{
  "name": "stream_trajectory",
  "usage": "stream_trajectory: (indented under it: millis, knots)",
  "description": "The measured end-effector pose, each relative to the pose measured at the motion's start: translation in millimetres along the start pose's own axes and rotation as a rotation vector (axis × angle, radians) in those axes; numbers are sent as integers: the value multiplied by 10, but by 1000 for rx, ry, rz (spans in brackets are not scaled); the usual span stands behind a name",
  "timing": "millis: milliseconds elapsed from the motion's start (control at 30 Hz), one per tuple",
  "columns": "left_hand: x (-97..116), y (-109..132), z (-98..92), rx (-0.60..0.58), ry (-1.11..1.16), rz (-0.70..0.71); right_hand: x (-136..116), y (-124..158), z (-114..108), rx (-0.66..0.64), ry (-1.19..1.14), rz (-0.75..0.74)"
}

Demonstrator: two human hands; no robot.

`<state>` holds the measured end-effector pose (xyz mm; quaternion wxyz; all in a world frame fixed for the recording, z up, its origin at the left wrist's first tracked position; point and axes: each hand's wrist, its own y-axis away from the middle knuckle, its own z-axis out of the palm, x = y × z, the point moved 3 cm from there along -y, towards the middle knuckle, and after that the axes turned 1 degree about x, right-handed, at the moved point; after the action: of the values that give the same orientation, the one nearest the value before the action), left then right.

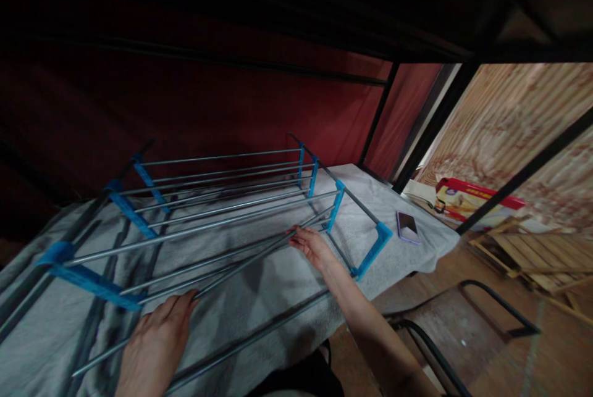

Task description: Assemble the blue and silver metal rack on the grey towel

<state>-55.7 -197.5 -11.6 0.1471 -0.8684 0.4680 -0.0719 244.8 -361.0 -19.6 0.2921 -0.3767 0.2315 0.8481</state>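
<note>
A rack of grey metal tubes joined by blue plastic brackets stretches across the grey cloth. One loose metal tube runs slantwise over the rack's rods, its near end free at lower left. My left hand is closed around this tube near that end. Farther along, my right hand pinches the same tube, its far part passing among the rods by the right-hand blue bracket. Another blue bracket stands at the rack's front right corner.
A phone lies on the cloth at right. Beyond are a red and yellow box, wooden slats and a chair. Dark metal posts and a red wall surround the surface.
</note>
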Motion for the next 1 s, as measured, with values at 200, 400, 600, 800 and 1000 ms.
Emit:
stream_trajectory:
  millis: [200,400,600,800,1000]
  knots:
    - [14,-96,-71,31,-33,29,-13,-40,-22,25,34,-21]
    - [126,-205,-179,38,-96,0,-40,33,-28,21,37,0]
    - [266,-278,-270,-28,-90,-40,-22,254,-157,-10,340,70]
    - [295,-383,-344,-36,-87,-56,-116,333,9,-68,524,-83]
    - [266,-513,-379,-8,-76,-36,-182,215,469,-139,948,-546]
